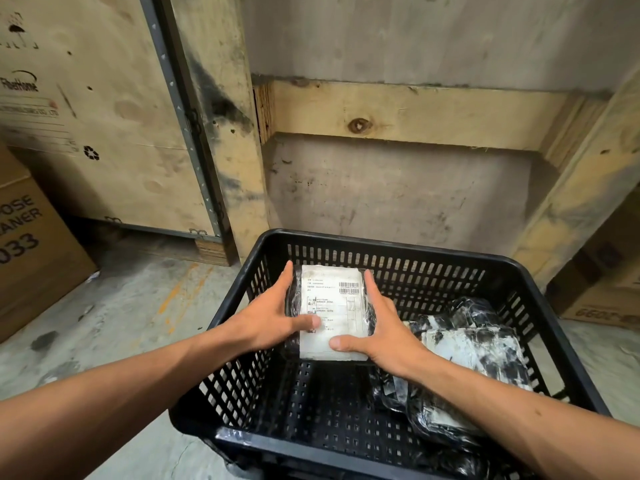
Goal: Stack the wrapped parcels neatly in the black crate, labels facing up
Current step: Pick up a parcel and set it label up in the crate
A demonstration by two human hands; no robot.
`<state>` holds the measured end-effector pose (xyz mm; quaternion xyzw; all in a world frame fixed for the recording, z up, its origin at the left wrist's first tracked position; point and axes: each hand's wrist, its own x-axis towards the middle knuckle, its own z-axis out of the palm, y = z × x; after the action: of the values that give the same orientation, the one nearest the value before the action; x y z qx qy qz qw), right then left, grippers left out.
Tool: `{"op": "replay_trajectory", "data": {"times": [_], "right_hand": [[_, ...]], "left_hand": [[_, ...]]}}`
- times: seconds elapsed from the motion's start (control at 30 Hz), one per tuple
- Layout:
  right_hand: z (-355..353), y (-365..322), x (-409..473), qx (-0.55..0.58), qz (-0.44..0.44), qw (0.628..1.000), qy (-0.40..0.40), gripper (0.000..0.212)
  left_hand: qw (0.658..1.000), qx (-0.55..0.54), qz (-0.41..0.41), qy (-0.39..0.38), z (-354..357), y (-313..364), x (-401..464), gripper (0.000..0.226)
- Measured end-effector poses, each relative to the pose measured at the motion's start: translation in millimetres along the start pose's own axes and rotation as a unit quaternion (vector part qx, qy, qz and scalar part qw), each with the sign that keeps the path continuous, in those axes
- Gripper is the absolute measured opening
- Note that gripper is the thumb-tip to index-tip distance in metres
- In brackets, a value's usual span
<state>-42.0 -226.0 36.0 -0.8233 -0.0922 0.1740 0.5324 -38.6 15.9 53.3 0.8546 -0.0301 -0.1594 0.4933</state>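
A black slatted crate (388, 244) stands on the floor in front of me. Inside its far left part, a parcel in black wrap (341, 306) shows a white label with barcodes facing up. My left hand (273, 315) presses its left side, thumb lying on the label. My right hand (377, 327) holds its right side, thumb on the label's near edge. More black-wrapped parcels (467, 344) lie piled along the crate's right side, one with a worn white label facing up. The crate's near left floor is bare.
A plywood shipping crate (104, 116) stands at the back left, a wooden pallet frame (415, 112) against the wall behind. Cardboard boxes sit at the far left (31, 244) and far right (606, 299). Bare concrete floor (138, 306) lies left of the crate.
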Motion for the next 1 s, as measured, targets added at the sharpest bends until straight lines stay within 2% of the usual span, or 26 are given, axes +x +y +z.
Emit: {"op": "replay_trajectory", "data": {"times": [0.07, 0.17, 0.3, 0.43, 0.53, 0.67, 0.83, 1.0], "right_hand": [[1, 2, 3, -0.015, 0.003, 1.000, 0.021, 0.127], [3, 7, 5, -0.038, 0.016, 0.999, 0.017, 0.121], [11, 18, 13, -0.060, 0.032, 0.998, -0.001, 0.121], [14, 26, 27, -0.076, 0.075, 0.993, -0.043, 0.124], [15, 27, 40, -0.100, 0.106, 0.987, -0.062, 0.122], [27, 32, 58, -0.123, 0.145, 0.980, -0.062, 0.119], [51, 47, 76, -0.128, 0.177, 0.974, -0.066, 0.117], [79, 60, 80, -0.174, 0.201, 0.962, -0.066, 0.107]], "left_hand": [[0.998, 0.046, -0.021, -0.027, 5, -6, -2, 0.130], [0.999, 0.044, -0.029, -0.013, 17, -18, -2, 0.131], [0.997, 0.015, -0.081, -0.010, 16, -22, 5, 0.129], [0.990, 0.074, -0.117, -0.031, 14, -22, 13, 0.117], [0.986, 0.068, -0.147, -0.044, 21, -26, 21, 0.115], [0.981, 0.054, -0.188, -0.003, 26, -37, 32, 0.112], [0.979, 0.034, -0.203, 0.005, 29, -51, 46, 0.106], [0.967, 0.126, -0.218, -0.030, 38, -67, 52, 0.076]]}}
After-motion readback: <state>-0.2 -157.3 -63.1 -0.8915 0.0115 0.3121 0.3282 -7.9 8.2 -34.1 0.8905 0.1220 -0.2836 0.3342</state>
